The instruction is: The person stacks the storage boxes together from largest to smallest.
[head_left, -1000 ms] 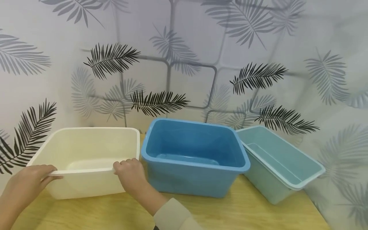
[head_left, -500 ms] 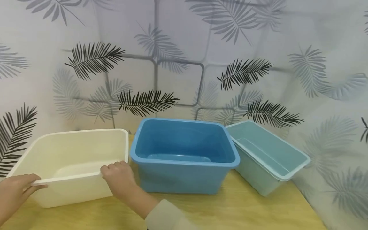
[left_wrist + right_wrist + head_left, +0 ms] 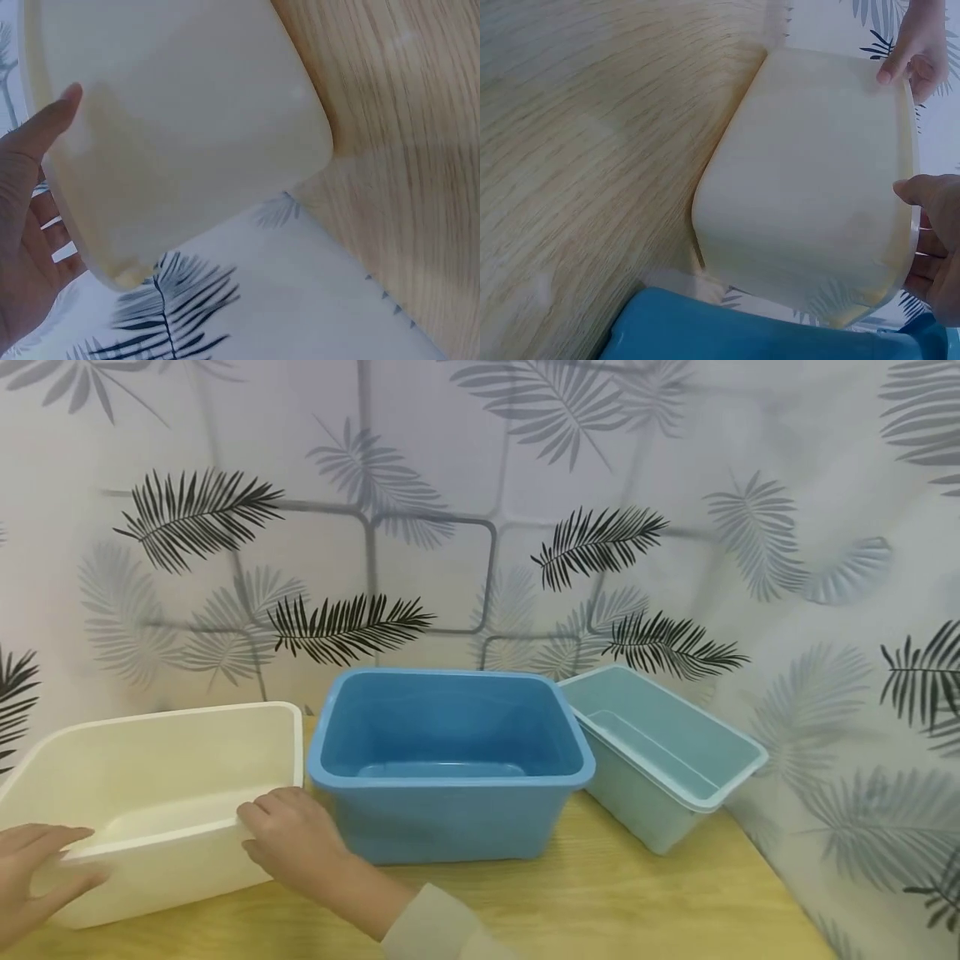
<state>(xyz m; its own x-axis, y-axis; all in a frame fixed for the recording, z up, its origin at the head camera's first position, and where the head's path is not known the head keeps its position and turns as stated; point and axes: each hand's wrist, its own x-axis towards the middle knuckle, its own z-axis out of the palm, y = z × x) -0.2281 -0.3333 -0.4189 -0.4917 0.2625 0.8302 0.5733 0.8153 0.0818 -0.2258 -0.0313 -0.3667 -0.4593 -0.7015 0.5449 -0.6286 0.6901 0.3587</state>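
A pale wall covering (image 3: pixel 465 468) printed with black and grey fern leaves fills the space beyond the fingers of both hands. Below the fingers spreads a yellowish wood-grain tabletop (image 3: pixel 600 902), reaching well to the right of them.

The largest thing on it is a cream rectangular tub (image 3: pixel 172 872), directly under the fingers, its open mouth facing up. Its near rim runs between the two hands, slanting so the end by the left fingers lies closer to the wearer. A blue tub (image 3: pixel 450 822) stands just to the right of the right hand's fingers, close beside the cream one. Farther right, well apart from the fingers, a pale teal tub (image 3: pixel 637 797) sits at an angle; whether it touches the blue tub cannot be told.

The right hand (image 3: pixel 292 843) grips the near rim close to its right corner, fingers curled over the inside and thumb on the outer wall. The left hand (image 3: pixel 18 881) straddles the same rim near the other end, thumb outside, fingers inside, spread apart; how firmly they press cannot be told. Behind the right fingers, past the bare wrist, comes a light beige sleeve (image 3: pixel 442 927).
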